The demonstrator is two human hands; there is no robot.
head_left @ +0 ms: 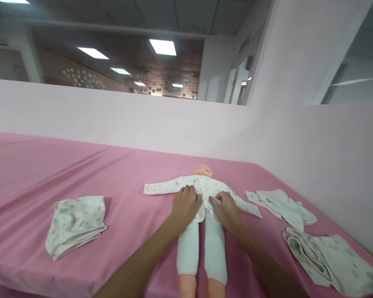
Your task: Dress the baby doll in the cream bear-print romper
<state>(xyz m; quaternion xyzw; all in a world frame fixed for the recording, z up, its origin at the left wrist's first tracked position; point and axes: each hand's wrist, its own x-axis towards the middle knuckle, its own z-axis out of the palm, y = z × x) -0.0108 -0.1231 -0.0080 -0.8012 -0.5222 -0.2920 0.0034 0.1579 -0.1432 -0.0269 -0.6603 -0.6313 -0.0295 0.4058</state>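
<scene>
A doll (202, 170) lies on its back on the pink sheet, its head toward the wall. It wears a white patterned long-sleeved shirt (161, 188) with the sleeves spread, and white trousers (188, 248); its lower legs are bare. My left hand (185, 207) rests on the left half of the shirt front, fingers curled onto the cloth near the middle opening. My right hand (226, 209) pinches the right front edge of the shirt. The two hands are a short gap apart, with the front opening between them.
On the pink sheet (127, 178), a folded patterned cloth (77, 223) lies at the left. Two more pieces of folded clothing lie at the right, one farther back (282, 205) and one nearer (335, 258). A white wall (127, 120) with windows stands behind, meeting another at the right.
</scene>
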